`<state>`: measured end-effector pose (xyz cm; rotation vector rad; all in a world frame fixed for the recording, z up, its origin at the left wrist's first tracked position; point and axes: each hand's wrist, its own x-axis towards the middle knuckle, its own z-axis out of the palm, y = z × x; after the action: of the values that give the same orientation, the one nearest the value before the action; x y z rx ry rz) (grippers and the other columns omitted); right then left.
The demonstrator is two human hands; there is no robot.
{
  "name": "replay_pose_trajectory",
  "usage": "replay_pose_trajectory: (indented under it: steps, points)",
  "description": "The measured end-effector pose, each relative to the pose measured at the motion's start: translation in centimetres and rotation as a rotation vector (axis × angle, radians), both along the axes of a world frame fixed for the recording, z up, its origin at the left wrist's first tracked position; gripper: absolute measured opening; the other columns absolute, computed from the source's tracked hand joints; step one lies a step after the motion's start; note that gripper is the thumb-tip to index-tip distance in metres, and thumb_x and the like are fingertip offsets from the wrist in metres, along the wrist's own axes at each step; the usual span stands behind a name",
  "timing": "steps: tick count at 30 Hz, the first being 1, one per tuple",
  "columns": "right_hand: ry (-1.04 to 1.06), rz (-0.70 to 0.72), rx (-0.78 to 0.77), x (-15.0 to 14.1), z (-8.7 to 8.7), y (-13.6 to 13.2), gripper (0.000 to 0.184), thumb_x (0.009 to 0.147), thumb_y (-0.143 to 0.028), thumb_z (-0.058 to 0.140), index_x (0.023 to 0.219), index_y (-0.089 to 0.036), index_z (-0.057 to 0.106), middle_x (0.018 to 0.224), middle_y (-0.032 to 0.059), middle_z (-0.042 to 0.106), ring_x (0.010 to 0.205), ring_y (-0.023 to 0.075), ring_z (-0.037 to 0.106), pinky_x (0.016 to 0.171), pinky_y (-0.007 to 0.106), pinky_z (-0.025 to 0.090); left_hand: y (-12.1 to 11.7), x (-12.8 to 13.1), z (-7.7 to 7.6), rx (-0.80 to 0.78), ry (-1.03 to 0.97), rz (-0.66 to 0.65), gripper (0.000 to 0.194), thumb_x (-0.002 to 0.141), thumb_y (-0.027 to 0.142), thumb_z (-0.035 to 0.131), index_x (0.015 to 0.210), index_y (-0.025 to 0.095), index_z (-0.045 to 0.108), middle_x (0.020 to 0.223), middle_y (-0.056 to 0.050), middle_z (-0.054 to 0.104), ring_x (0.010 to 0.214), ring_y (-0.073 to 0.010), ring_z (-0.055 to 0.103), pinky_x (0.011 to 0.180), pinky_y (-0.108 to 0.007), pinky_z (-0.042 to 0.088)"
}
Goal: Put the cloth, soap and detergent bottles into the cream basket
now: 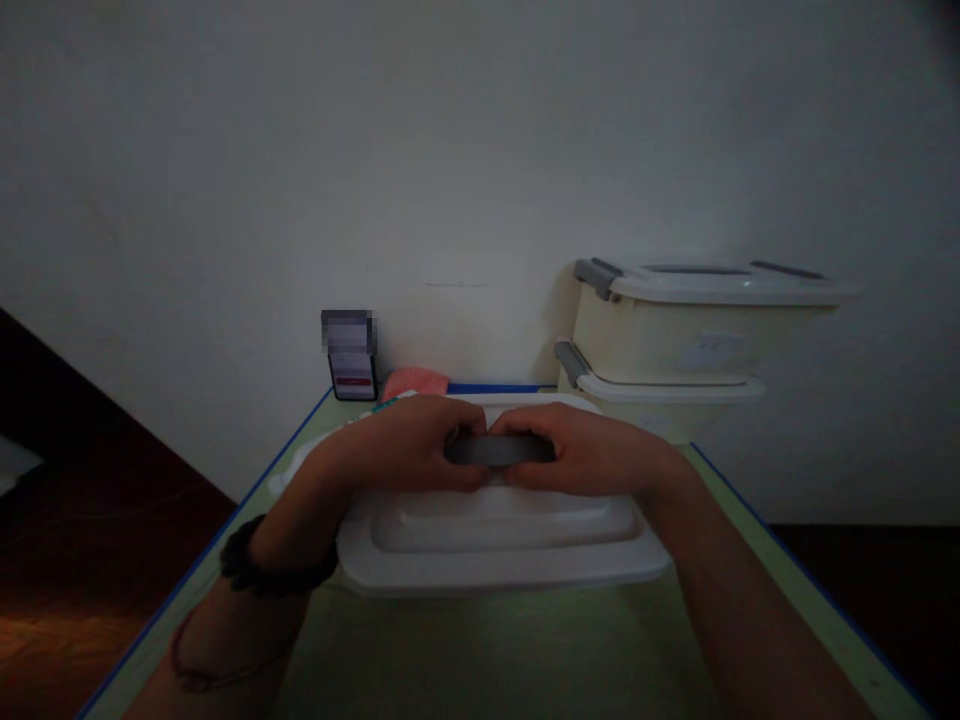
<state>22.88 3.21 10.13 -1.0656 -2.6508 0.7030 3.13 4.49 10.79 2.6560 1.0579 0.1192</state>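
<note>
Free passage runs over the green tabletop between left forearm and right forearm to the white plastic lid's near rim; wall and upright smartphone bar the rear, stacked storage boxes the right rear

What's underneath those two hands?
Below the left hand and right hand, a white lid shows; a gray strip appears between them. Whatever the hands cover is hidden.

Pale green worktop with blue edging is carrying the lot. Black rectangular phone is standing far left, pinkish-red cloth is lying beside it. White rectangular plastic lid is covering mid-worktop, underside hidden. Cream plastic bin is sitting far right.
</note>
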Motion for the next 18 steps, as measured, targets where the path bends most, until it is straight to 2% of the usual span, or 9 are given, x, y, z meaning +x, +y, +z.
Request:
replay_pose_trajectory:
  steps: [4, 11, 14, 18]
  points:
    - [0.052, 0.005, 0.046, 0.0, -0.3, 0.0, 0.019, 0.078, -0.029, 0.056, 0.091, -0.017, 0.062, 0.081, 0.001, 0.062, 0.07, 0.013, 0.054, 0.06, 0.023, 0.038, -0.1, -0.1, -0.2, 0.037, -0.022, 0.015, 0.023, 0.075, 0.04, 0.055, 0.077, 0.018, 0.059, 0.068, 0.002, 0.057, 0.058, -0.0117, 0.049, 0.051, -0.022, 0.028]
    - [0.117, -0.053, 0.141, 0.2, -0.6, 0.1, 0.016, 0.071, -0.029, 0.064, 0.081, -0.017, 0.066, 0.069, -0.002, 0.06, 0.058, 0.0094, 0.049, 0.053, 0.021, 0.033, 0.1, -0.1, -1.1, 0.052, -0.102, 0.011, 0.019, 0.072, 0.036, 0.055, 0.07, 0.017, 0.058, 0.06, 0.004, 0.053, 0.054, -0.0097, 0.045, 0.049, -0.022, 0.027]
    - [0.192, -0.11, 0.149, 0.2, -0.5, 0.1, 0.026, 0.078, -0.042, 0.058, 0.081, -0.017, 0.064, 0.065, -0.0015, 0.059, 0.057, 0.0096, 0.048, 0.052, 0.022, 0.032, 0.3, -0.2, -1.3, 0.025, -0.156, 0.002, 0.021, 0.072, 0.037, 0.056, 0.07, 0.016, 0.056, 0.058, 0.005, 0.05, 0.052, -0.0086, 0.042, 0.048, -0.022, 0.026]
    - [0.246, -0.318, 0.159, 0.0, -0.4, 0.0, 0.056, 0.09, -0.055, 0.027, 0.064, -0.017, 0.058, 0.052, -0.0015, 0.05, 0.049, 0.0093, 0.043, 0.05, 0.025, 0.029, 0.3, -0.3, -1.2, -0.043, -0.222, 0.012, 0.013, 0.071, 0.028, 0.056, 0.067, 0.016, 0.052, 0.055, 0.007, 0.044, 0.049, -0.0071, 0.041, 0.046, -0.02, 0.026]
